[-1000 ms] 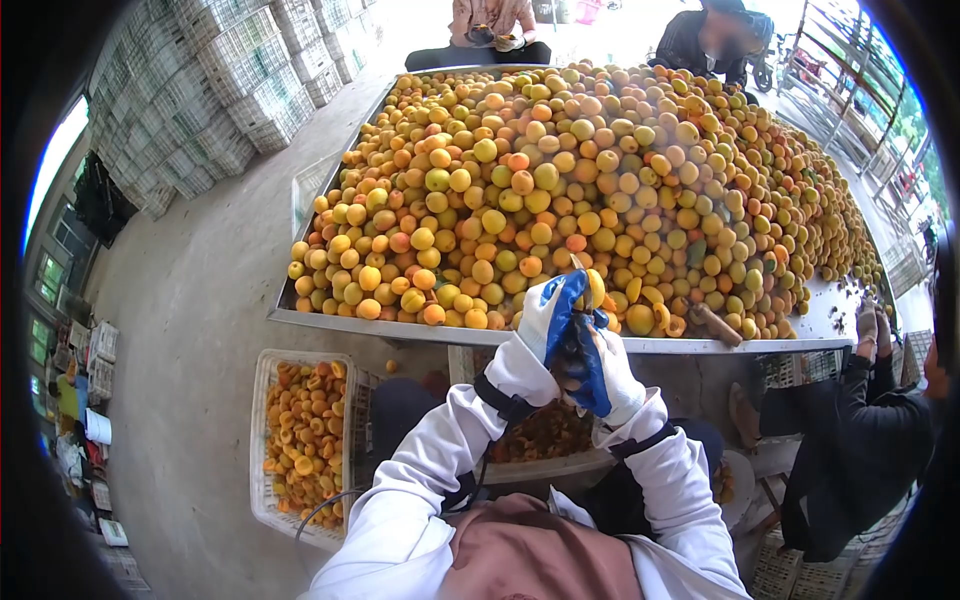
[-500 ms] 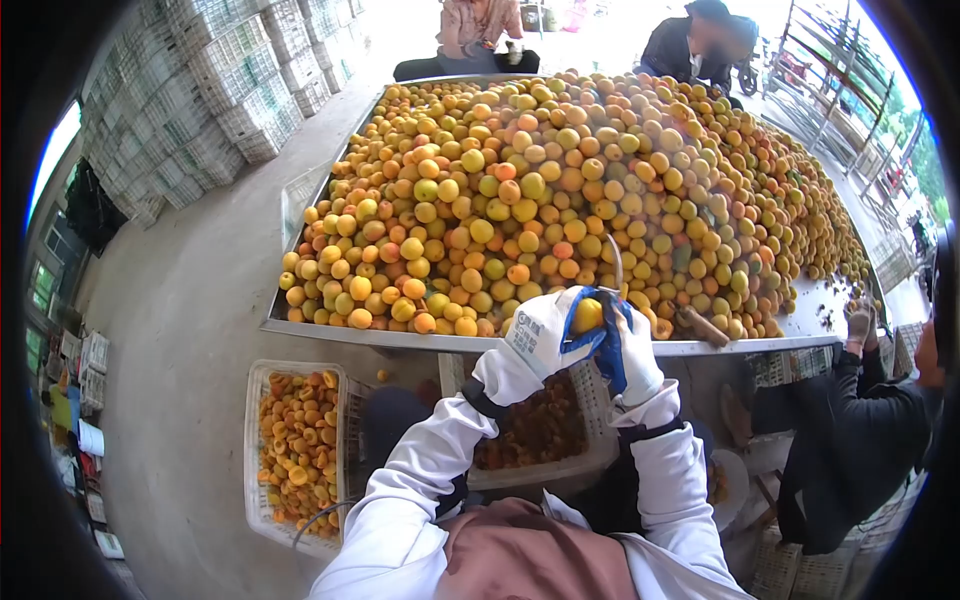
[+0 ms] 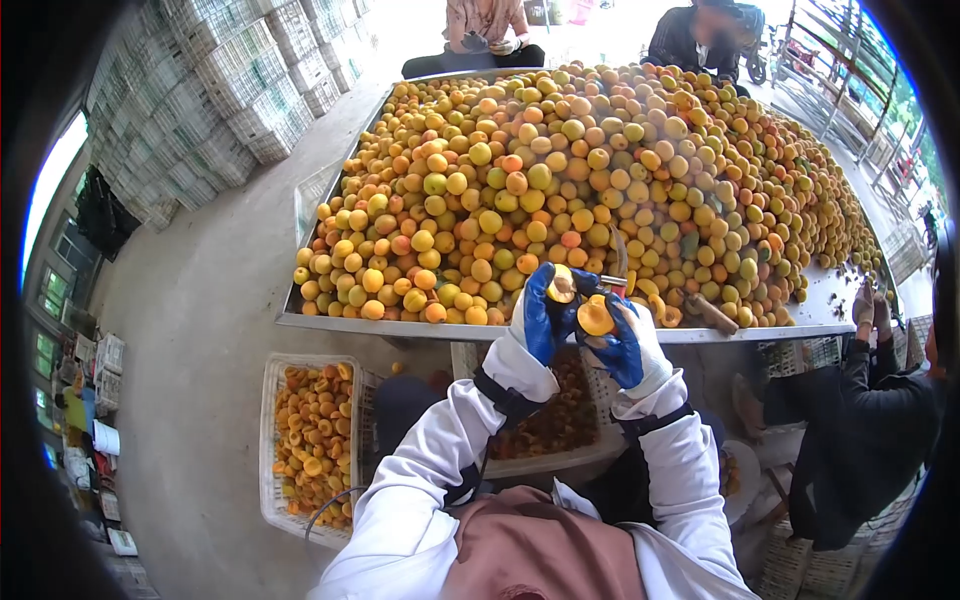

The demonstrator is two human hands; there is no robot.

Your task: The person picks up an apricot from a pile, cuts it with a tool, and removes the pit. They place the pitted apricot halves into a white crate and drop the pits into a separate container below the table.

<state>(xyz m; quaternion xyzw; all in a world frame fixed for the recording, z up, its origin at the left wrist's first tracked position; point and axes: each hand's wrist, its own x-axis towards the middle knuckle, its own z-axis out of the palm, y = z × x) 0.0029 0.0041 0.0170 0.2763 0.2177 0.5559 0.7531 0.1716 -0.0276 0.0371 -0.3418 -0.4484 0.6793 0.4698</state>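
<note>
Both my hands wear blue and white gloves above the near edge of the metal table. My left hand (image 3: 540, 318) is closed on an apricot half (image 3: 562, 284), its cut face showing a dark spot that could be the pit. In my right hand (image 3: 636, 348) are another apricot half (image 3: 595, 317), cut face up and orange, and a knife (image 3: 619, 252) with a curved blade pointing away from me. The halves are apart. Just beyond my hands lies a big heap of whole apricots (image 3: 480, 215).
The metal table (image 3: 400, 328) has a raised rim, with a brown stick-like piece (image 3: 712, 313) near it. Below stand a crate (image 3: 268, 440) of apricot halves and another crate (image 3: 535, 466) between my legs. A co-worker (image 3: 850, 450) sits at right; two people sit across. Stacked crates (image 3: 200, 110) rise at left.
The whole-looking apricot between my hands is now in two halves, one per hand. My left hand has turned to show its blue palm side. The view has shifted slightly.
</note>
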